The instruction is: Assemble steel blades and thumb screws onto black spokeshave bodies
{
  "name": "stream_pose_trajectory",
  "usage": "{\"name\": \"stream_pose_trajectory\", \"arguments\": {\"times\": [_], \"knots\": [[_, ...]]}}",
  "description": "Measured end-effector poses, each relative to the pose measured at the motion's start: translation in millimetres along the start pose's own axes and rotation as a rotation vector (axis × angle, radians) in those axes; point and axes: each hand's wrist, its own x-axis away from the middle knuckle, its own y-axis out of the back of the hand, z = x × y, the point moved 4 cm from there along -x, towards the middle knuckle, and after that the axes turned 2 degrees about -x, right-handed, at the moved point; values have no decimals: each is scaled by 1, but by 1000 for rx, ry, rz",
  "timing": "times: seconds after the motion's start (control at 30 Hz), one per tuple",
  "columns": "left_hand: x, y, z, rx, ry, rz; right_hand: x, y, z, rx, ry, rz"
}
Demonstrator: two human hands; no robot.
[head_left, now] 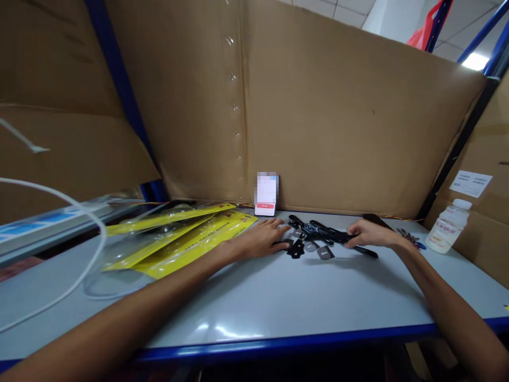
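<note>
My left hand (pixel 258 239) lies low over the table with fingers stretched out, its fingertips at small flat metal pieces. Among these are a black notched plate (pixel 296 249) and a grey plate with a slot (pixel 325 253). My right hand (pixel 369 233) is closed, thumb and fingers pinching a black plier-like tool (pixel 336 235). More black long-handled parts (pixel 312 228) lie against it in a pile, so where one tool ends and another begins is hard to make out. One black handle (pixel 368 252) sticks out below my right hand.
Yellow-backed clear packages (pixel 199 244) lie left of my left arm. A phone (pixel 266 195) leans on the cardboard wall (pixel 318 116). At the right stand a white-capped bottle (pixel 447 227) and a bunch of keys-like small items (pixel 411 239). A white cable (pixel 101 228) loops at left.
</note>
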Motion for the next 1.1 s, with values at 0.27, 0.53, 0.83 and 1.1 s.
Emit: {"name": "stream_pose_trajectory", "arguments": {"times": [0.27,0.53,0.83,1.1], "knots": [[4,23,5,53,26,183,-12,-56,29,63,96,95],[10,26,1,72,62,270,-1,-80,58,180,193,-29],[11,27,-6,-22,86,190,6,-70,66,382,220,-30],[7,26,-13,-73,92,16,3,-67,60,330,210,1]]}}
